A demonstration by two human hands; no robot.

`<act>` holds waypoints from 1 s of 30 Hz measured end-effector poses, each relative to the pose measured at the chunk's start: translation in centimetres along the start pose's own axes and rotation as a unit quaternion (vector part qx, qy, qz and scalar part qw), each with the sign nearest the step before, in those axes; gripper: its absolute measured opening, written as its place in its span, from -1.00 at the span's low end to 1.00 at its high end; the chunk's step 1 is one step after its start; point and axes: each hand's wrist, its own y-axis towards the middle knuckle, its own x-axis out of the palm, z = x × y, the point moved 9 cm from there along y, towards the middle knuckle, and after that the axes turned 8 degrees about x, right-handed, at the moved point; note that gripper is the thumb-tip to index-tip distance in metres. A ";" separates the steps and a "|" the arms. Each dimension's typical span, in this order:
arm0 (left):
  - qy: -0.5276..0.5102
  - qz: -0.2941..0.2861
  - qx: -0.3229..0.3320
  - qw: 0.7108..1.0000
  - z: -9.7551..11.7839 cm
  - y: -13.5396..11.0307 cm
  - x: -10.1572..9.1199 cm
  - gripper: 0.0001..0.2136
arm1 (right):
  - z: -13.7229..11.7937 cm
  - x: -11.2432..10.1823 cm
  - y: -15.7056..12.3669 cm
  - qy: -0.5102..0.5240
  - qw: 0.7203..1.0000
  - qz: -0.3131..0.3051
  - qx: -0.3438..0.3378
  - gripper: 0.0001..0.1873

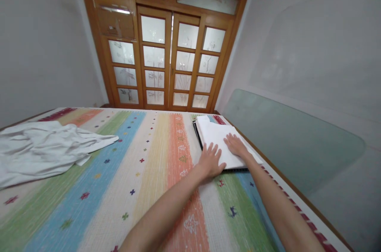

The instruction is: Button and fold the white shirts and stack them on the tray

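A folded white cloth [218, 133] lies near the far right corner of a striped, patterned cover [151, 156]. Dark folded fabric [197, 133] shows from beneath its left and front edges. My left hand [212, 160] rests with spread fingers on the near left edge of the white cloth. On its right part my right hand [236, 146] lies flat, fingers stretched out. Neither hand grips anything. A crumpled white garment [44, 147] is spread loosely at the left of the cover, apart from both hands.
A pale green glass panel [291, 137] leans along the right wall, beside the cover's wooden edge [285, 182]. Beyond the far edge stand wooden doors [169, 53] with frosted panes. A plain wall [38, 37] rises at the left.
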 end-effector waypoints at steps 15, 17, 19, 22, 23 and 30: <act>0.090 -0.216 0.086 0.969 1.5 -15.6 -12.4 -0.66 | -12.2 4.1 -2.5 -0.055 0.989 -0.025 -0.137 -0.40; 0.188 -0.213 0.009 0.959 -2.7 -17.5 -17.3 -0.65 | -13.5 5.0 -3.4 -0.078 0.985 -0.034 -0.153 -0.32; 0.299 -0.191 -0.094 0.930 -7.4 -19.8 -23.6 -0.64 | -14.1 5.6 -4.2 -0.120 0.979 -0.033 -0.160 -0.22; 0.452 -0.113 -0.222 0.856 -12.0 -23.8 -34.4 -0.61 | -15.0 6.1 -5.7 -0.164 0.970 -0.017 -0.178 -0.22; 0.494 -0.087 -0.260 0.825 -12.9 -25.3 -37.6 -0.59 | -15.5 6.4 -6.4 -0.167 0.967 -0.013 -0.190 -0.26; 0.548 -0.095 -0.408 0.724 -14.1 -31.7 -44.2 -0.59 | -21.9 9.7 -13.3 -0.122 0.941 -0.066 -0.309 -0.46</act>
